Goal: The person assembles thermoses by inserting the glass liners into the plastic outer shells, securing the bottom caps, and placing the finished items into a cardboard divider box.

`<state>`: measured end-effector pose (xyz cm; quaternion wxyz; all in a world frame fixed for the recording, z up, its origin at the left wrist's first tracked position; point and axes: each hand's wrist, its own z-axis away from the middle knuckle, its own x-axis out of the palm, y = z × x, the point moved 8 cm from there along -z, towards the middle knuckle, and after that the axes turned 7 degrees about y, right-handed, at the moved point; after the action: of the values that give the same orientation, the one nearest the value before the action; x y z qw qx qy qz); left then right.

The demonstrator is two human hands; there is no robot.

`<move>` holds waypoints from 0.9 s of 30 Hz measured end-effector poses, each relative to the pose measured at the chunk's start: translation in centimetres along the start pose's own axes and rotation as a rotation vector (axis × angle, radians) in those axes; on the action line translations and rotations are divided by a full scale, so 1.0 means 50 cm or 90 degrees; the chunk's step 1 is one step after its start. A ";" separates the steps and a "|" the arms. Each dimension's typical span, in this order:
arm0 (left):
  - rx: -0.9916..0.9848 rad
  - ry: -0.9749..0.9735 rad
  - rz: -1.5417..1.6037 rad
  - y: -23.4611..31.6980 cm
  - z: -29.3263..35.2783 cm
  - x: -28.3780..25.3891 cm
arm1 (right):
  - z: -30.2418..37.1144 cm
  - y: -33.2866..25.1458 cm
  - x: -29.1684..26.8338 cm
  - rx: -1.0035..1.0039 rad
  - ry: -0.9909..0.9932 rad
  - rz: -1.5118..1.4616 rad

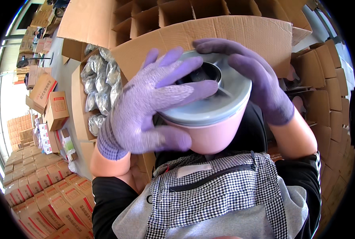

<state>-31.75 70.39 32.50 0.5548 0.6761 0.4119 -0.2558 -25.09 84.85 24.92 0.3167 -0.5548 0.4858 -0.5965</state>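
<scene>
In front of my body is a round pink container (pixel 217 137) with a grey-blue lid (pixel 201 115) on it. A round black part (pixel 209 73) stands at the lid's centre. My left hand (pixel 141 99), in a purple-and-grey glove, grips the container from the left: its fingers reach over the lid around the black part, and its thumb is by the pink wall below the rim. On the right, my gloved right hand (pixel 261 77) curls over the lid's far right edge. Its palm is hidden, and the container's underside is hard to make out.
Beyond my hands lies an open carton with cardboard dividers (pixel 173 12), its flap (pixel 145 51) toward me. A carton at the left holds several plastic-wrapped items (pixel 101 81). Open cartons (pixel 318 103) line the right side; closed boxes (pixel 46 207) are stacked at lower left.
</scene>
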 end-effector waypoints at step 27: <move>-0.080 0.480 -0.049 -0.064 0.104 -0.004 | 0.006 -0.181 0.077 -0.301 -0.057 0.353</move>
<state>-34.00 65.46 29.62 0.3945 0.6713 0.6273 0.0159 -24.06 84.22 34.69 0.3500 -0.4857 0.7279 -0.3343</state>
